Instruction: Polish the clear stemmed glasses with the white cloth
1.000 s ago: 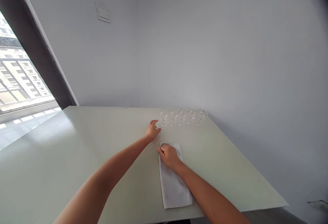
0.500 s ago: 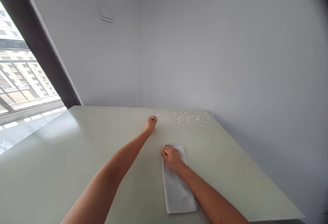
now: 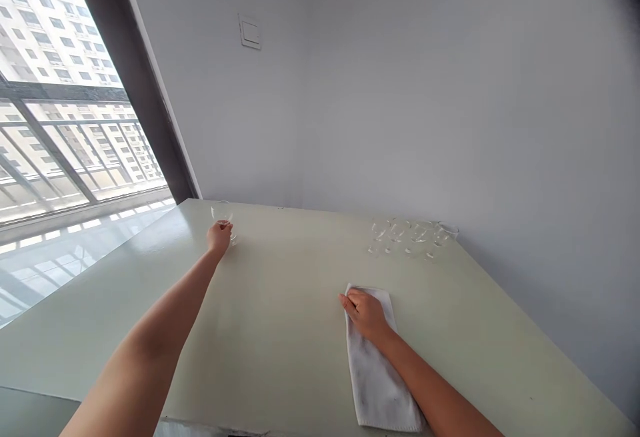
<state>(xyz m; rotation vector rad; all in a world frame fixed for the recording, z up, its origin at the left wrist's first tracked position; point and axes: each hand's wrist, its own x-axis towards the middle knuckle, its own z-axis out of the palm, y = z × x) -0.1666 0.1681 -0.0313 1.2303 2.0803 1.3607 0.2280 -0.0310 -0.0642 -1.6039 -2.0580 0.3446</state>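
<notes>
My left hand (image 3: 220,236) reaches to the far left part of the table, its fingers closed round the lower part of a clear stemmed glass (image 3: 221,212). The glass is upright, its bowl above my fingers; whether its foot touches the table I cannot tell. Nearer to me, my right hand (image 3: 367,312) rests with curled fingers on the upper end of a folded white cloth (image 3: 377,384), which lies flat on the table. Several more clear stemmed glasses (image 3: 399,230) stand grouped at the back right.
The pale green, glossy table (image 3: 280,330) meets grey walls at the back and right. A window (image 3: 75,117) with railings outside is at the left, beside a dark frame (image 3: 135,77). A light switch (image 3: 249,31) sits on the wall.
My left hand has carried the glass leftward along the back of the table, away from the grouped glasses. My right hand stays on the cloth. The view has turned left.
</notes>
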